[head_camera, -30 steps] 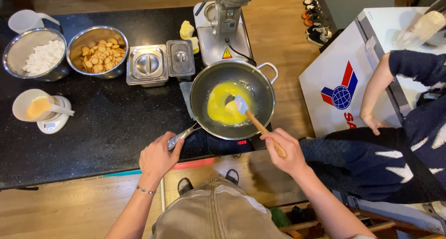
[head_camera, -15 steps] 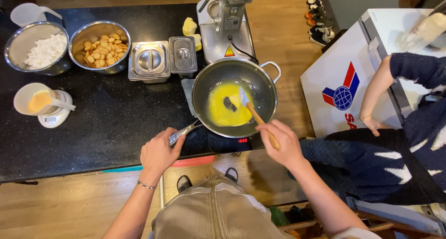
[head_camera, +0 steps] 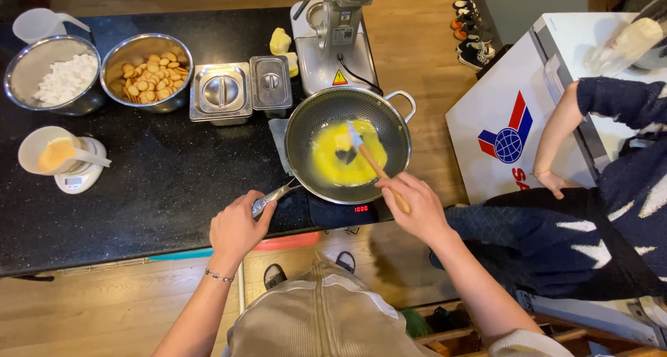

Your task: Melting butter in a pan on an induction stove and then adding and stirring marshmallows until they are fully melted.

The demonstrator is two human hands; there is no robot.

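A dark frying pan [head_camera: 389,114] sits on a black induction hob [head_camera: 326,212] at the counter's right end, with a pool of melted yellow butter [head_camera: 326,164] in it. My left hand [head_camera: 236,228] grips the pan's metal handle [head_camera: 274,196]. My right hand [head_camera: 411,205] holds a wooden-handled spatula [head_camera: 372,164] whose pale blade rests in the butter near the pan's middle.
On the black counter [head_camera: 160,190] stand a bowl of white marshmallows [head_camera: 59,79], a bowl of small biscuits [head_camera: 149,76], two lidded steel tins [head_camera: 240,89], a cup on a scale [head_camera: 55,155], a jug [head_camera: 38,23] and a stand mixer [head_camera: 337,30]. Another person [head_camera: 590,211] stands right, by a white chest freezer [head_camera: 514,121].
The spatula blade has swept across the butter, from the pan's right side back toward its middle. My left hand has stayed on the handle. The view has shifted slightly.
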